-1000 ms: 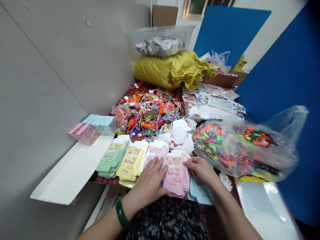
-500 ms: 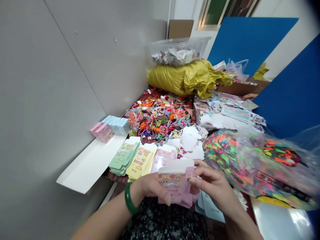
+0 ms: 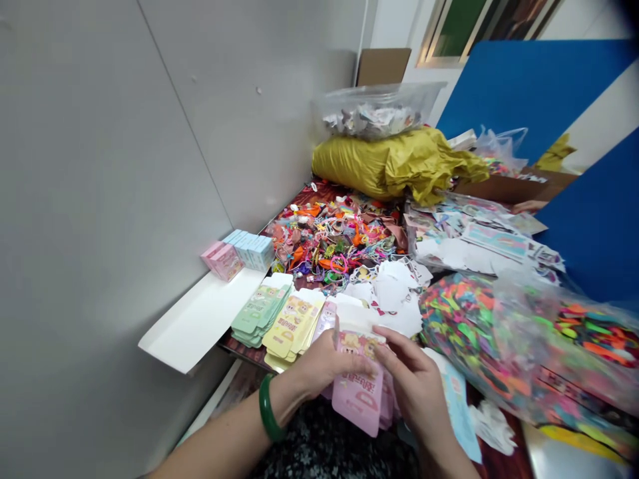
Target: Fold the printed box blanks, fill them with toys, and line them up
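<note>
- Pink carton blanks (image 3: 357,392) are being gripped by the curled, closed fingers of the left hand (image 3: 324,362) and right hand (image 3: 412,379)
- Green carton blanks (image 3: 260,313) and yellow carton blanks (image 3: 293,326) are lying stacked beside them, near the worktop (image 3: 238,347) edge

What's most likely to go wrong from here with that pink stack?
The pink box blanks are tilted and pinched between the left hand and right hand, so some might slip and fan out. They could then land on the light blue blanks beside the right hand, mixing the colours.
</note>
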Available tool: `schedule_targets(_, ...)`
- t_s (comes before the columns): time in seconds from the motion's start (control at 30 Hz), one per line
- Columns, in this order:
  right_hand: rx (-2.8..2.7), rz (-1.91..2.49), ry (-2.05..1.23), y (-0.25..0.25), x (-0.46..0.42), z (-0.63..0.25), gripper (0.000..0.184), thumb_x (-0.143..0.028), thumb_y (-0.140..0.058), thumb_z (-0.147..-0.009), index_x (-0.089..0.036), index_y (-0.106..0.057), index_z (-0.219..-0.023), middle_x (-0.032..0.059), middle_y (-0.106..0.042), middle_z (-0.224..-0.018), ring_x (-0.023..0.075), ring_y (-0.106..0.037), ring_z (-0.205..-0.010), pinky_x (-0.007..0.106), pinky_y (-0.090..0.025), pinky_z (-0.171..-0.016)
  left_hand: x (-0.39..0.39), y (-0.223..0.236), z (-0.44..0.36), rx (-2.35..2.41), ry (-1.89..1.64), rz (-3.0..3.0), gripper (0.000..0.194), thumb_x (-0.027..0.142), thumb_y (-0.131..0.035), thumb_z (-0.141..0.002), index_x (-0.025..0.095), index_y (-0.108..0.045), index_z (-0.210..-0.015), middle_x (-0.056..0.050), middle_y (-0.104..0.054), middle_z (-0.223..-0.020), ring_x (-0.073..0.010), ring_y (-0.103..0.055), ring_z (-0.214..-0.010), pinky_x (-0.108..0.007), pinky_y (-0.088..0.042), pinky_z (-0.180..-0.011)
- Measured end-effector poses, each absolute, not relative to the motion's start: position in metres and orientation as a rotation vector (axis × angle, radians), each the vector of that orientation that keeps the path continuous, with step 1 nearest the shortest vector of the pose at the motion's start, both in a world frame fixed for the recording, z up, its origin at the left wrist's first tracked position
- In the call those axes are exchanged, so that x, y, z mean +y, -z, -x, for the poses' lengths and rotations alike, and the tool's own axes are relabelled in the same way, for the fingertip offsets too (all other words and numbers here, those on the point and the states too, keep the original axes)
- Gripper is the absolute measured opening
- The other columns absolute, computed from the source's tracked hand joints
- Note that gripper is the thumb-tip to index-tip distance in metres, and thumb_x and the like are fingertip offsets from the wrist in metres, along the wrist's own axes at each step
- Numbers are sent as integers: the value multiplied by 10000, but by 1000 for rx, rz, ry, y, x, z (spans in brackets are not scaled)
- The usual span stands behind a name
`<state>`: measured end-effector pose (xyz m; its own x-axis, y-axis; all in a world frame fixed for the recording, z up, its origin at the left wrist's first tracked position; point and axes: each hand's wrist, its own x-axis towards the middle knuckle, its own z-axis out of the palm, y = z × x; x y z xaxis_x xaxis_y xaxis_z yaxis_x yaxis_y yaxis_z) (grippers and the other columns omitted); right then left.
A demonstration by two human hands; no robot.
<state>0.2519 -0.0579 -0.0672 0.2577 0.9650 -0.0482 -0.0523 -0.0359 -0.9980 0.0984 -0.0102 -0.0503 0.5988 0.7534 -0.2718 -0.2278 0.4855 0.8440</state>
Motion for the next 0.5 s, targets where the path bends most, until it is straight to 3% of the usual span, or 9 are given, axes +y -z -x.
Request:
schedule_targets(0.1,-863,1365,-1102,74,-56,-253,351,-430,-756,-703,-226,-745,-988,67,-717,-1000,260,-637,-956,366,-508,-847,-15,49,-95,794,-838,-940,771,193,-845,-606,210,-409,-1242,-77,-666,-1079,-238,-661,-929,-331,-519,-785)
schedule_targets(0.17,-825,1362,-1132,75,-56,-253,374,-439,-758,-695,-215,-743,-994,76,-718,-1026,273,-634,-988,366,-512,-846,-18,48,-92,810,-930,-1008,789,226,-822,-656,258,-317,-1261,-62,-648,-1083,-210,-669,-874,-304,-516,-743)
schedule_targets(0.27,-813,1350,-1155,72,-56,-252,385,-435,-763,-690,-214,-743,-1005,82,-719,-1060,280,-635,-1012,365,-522,-841,-19,47,-88,835,-942,-1091,596,292,-781,-710,259,-372,-1143,-16,-634,-968,-149,-638,-717,-249,-481,-634)
schedule_targets(0.5,-797,1307,-1183,61,-49,-252,383,-424,-769,-694,-211,-739,-1011,95,-720,-1067,281,-654,-986,385,-532,-838,-7,39,-95,887,-1030,-1156,317,364,-710,-761,212,-463,-889,65,-484,-683,-104,-475,-602,-215,-356,-563)
